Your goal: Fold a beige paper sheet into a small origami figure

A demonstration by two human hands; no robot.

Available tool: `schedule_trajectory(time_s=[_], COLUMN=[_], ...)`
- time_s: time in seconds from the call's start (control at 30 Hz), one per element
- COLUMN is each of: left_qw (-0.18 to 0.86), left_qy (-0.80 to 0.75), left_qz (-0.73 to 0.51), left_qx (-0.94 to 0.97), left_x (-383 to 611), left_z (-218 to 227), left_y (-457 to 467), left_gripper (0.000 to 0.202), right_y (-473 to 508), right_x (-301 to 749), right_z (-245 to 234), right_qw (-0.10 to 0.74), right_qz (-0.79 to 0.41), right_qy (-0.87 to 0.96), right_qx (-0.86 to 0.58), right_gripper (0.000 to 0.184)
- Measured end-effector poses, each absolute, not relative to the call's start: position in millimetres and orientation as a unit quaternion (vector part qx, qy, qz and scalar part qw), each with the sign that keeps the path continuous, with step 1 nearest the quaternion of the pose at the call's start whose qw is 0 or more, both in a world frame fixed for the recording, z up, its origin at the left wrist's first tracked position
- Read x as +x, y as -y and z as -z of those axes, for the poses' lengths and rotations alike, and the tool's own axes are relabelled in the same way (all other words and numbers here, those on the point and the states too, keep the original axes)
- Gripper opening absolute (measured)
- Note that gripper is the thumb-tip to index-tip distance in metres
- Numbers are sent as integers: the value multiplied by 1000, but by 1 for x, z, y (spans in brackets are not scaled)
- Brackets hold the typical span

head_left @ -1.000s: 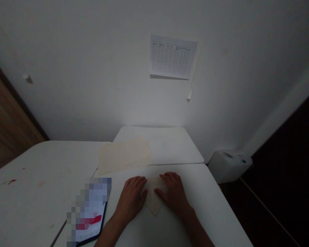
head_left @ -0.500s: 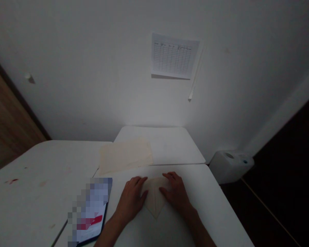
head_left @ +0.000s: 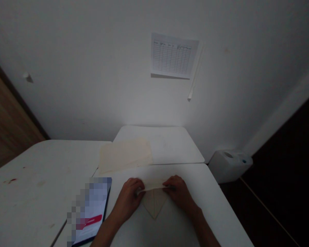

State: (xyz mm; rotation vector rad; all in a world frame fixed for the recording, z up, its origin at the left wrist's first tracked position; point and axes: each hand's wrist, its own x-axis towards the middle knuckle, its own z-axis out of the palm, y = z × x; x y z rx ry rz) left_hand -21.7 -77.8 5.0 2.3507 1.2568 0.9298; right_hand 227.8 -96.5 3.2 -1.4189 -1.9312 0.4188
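Note:
A cream folded sheet of paper (head_left: 154, 202) lies on the white table, its pointed end toward me and a crease down its middle. Its far edge is lifted and turned over toward me as a narrow flap. My left hand (head_left: 131, 193) pinches the left end of that flap between thumb and fingers. At the right end, my right hand (head_left: 177, 190) grips the same flap, fingers closed. The paper's outer corners are partly hidden by my fingers.
Left of my left arm lies a tablet (head_left: 92, 212), partly blurred. Beyond my hands are flat cream sheets (head_left: 125, 156) on the tabletop (head_left: 177, 144). A printed chart (head_left: 175, 56) hangs on the wall. A white plastic container (head_left: 229, 168) stands right of the table.
Both hands have closed on the paper's far edge and raised it, folding a strip over toward me. Before, the paper lay flat with my fingers resting on its sides.

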Motion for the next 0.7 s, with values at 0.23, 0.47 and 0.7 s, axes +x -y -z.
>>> schedule_trajectory(time_s=[0.23,0.47,0.7], left_qw=[139,5,-24], left_qy=[-394,-368,-368], left_qz=[-327,-285,-266], left_qx=[847,885,891], left_x=[-25,-21,-6], left_z=[-5,1,2], left_y=[77,85,94], left_gripper=[15,24,27], right_y=[96,98,98], right_x=[228,225,224], right_z=[6,8,10], right_qw=[370,373,353], right_qz=[-112,-86,-64], right_qy=[770,778,786], right_qx=[-507,-499,-503], right_gripper=[30,36,30])
